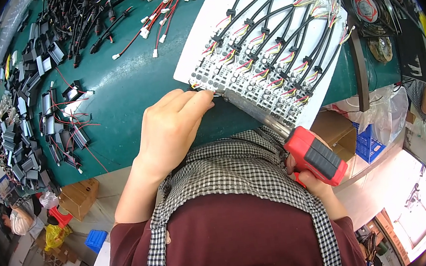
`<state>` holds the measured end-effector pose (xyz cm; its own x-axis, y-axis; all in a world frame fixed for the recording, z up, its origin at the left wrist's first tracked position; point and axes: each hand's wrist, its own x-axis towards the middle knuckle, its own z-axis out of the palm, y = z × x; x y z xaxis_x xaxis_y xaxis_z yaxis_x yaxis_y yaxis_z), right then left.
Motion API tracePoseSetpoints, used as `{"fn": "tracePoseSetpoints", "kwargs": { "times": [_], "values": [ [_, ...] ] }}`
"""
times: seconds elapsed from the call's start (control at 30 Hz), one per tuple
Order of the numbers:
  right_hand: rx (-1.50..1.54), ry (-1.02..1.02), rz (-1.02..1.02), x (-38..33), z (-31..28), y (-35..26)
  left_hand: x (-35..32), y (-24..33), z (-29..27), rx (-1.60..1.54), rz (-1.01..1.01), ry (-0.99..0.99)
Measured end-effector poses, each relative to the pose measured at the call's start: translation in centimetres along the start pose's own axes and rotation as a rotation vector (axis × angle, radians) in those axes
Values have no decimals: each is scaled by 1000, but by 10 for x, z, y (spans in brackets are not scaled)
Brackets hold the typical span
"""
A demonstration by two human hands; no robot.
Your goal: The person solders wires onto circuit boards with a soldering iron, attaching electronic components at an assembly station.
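Note:
My right hand [308, 179] grips the handle of a red and black soldering gun [315, 156]. Its long metal barrel reaches up and left, the tip ending beside my left fingertips. My left hand [173, 127] is closed in a pinch at the near left corner of a panel of small circuit boards [249, 80]. What the fingers pinch is too small and hidden to make out. Rows of black cables [286, 42] with red, yellow and white wire ends lie across the panel. A white board [184, 66] lies beneath it all.
Black cables [79, 22] and red wires with white connectors [166, 13] lie at the back of the green table [115, 96]. Dark metal housings [25, 126] are heaped at left. A fan [367, 6] stands at the back right. Below are a cardboard box [78, 198] and blue crate [369, 142].

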<state>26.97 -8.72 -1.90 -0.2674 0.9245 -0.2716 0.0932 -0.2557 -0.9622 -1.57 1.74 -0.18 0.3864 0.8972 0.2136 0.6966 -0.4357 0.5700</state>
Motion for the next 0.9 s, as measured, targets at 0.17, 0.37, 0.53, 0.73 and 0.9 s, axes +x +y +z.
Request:
{"fn": "tracePoseSetpoints", "kwargs": {
  "times": [0.17, 0.37, 0.53, 0.73, 0.9],
  "values": [
    [-123, 30, -42, 3, 0, -4, -1, 1, 2, 79, 27, -17],
    [158, 24, -21, -7, 0, 2, -2, 0, 1, 72, 28, -21],
    [217, 8, -23, -2, 3, -5, -1, 1, 1, 84, 27, -37],
    [415, 174, -71, 42, 8, -30, 2, 11, -3, 84, -40, -47],
    [561, 231, -29, 59, 11, -34, -4, 17, 10, -63, -196, 61]
  ]
}}
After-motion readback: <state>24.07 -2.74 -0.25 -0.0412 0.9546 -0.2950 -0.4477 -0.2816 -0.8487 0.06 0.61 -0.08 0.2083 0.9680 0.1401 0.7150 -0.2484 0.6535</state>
